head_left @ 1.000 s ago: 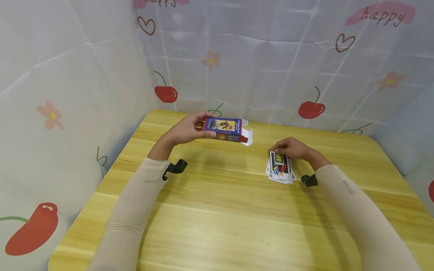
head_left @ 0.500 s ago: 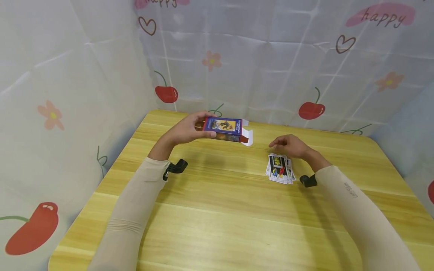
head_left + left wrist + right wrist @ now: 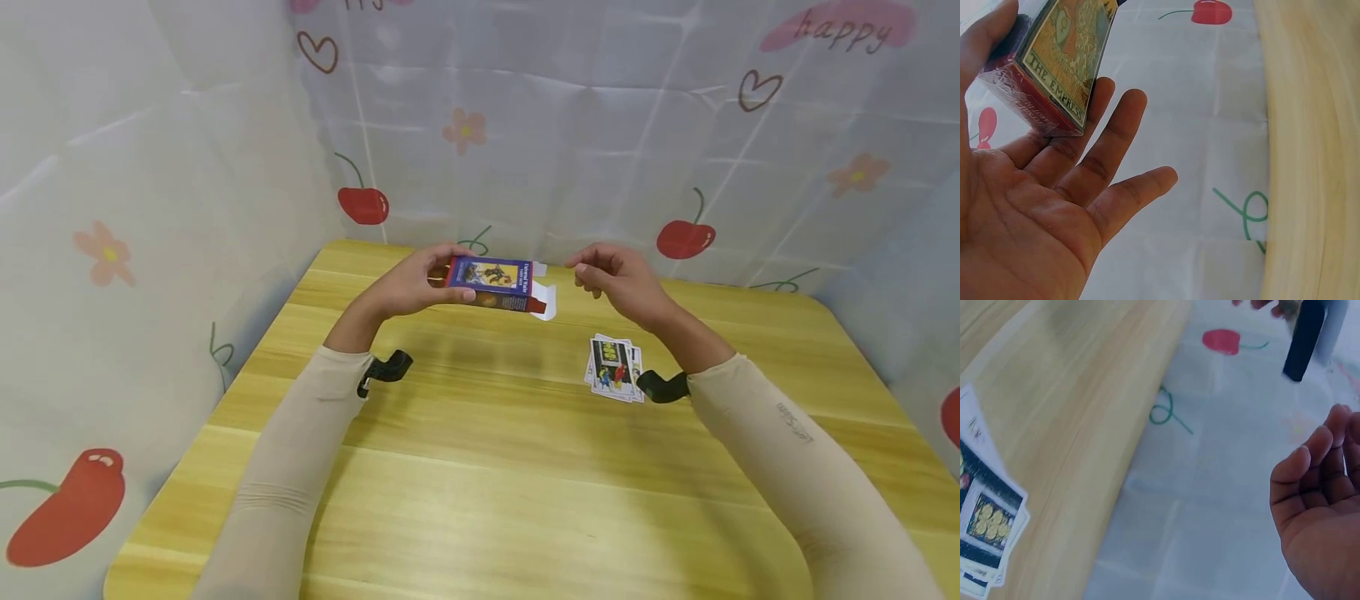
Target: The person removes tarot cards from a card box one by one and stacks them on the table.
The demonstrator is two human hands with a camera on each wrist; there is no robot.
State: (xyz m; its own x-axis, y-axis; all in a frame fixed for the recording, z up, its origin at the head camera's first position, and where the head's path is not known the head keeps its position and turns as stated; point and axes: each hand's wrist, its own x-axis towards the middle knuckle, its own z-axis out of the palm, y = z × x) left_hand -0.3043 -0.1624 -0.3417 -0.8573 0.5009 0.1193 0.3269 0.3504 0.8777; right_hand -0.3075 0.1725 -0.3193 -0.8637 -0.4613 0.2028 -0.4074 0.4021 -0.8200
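My left hand [image 3: 408, 287] holds a tarot card box [image 3: 493, 282] above the far part of the table, thumb along one side and fingers on the other. The box lies nearly level, its white end flap [image 3: 545, 302] folded out towards the right. In the left wrist view a side marked "The Empress" shows on the tarot box [image 3: 1063, 62]. To the right of the flap my right hand [image 3: 626, 283] hovers with loosely bent fingers and nothing visible in it. Below it, a loose pile of tarot cards [image 3: 611, 368] lies face up, apart from the hand.
The wooden table [image 3: 465, 500] has a rounded far right corner. Patterned sheets with cherries and flowers [image 3: 540, 167] hang behind it and at both sides. Black mounts sit on each wrist, the right wrist mount [image 3: 663, 387] partly overlapping the cards.
My right hand has left the card pile, rising and moving left towards the box's open end. The left hand and box have stayed nearly still.
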